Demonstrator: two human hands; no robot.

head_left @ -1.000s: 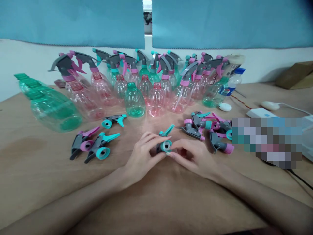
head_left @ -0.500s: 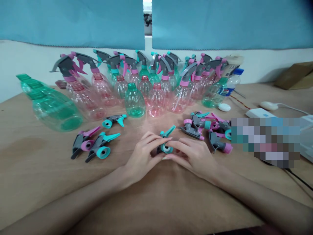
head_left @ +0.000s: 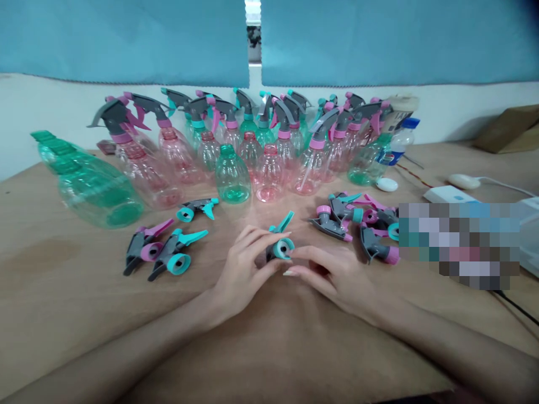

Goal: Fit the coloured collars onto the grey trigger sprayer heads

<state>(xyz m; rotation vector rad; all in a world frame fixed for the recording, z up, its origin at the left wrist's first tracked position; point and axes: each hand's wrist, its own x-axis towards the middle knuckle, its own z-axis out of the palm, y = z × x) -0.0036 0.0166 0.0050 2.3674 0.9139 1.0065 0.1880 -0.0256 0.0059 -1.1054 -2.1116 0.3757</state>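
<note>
Near the table's middle, a spray trigger head with a grey body and turquoise collar and trigger is held in my left hand. Its collar opening faces me, showing a white inner ring. My left fingers and thumb close round the grey body. Just right of the collar is my right hand, thumb and index finger apart; the index fingertip is at the collar's edge, and I cannot tell if it touches. Left of my hands lie loose trigger heads in turquoise and pink; several more lie to the right.
Behind stand green and pink bottles, many fitted with trigger heads. Green bottles lean together at left. At right are a Pepsi bottle, a white mouse-shaped object, a cable, a cardboard box and a blurred-out patch.
My right hand has drawn slightly away from the trigger head, its thumb and index finger parting. My left hand has shifted a little left with the head, turning its collar.
</note>
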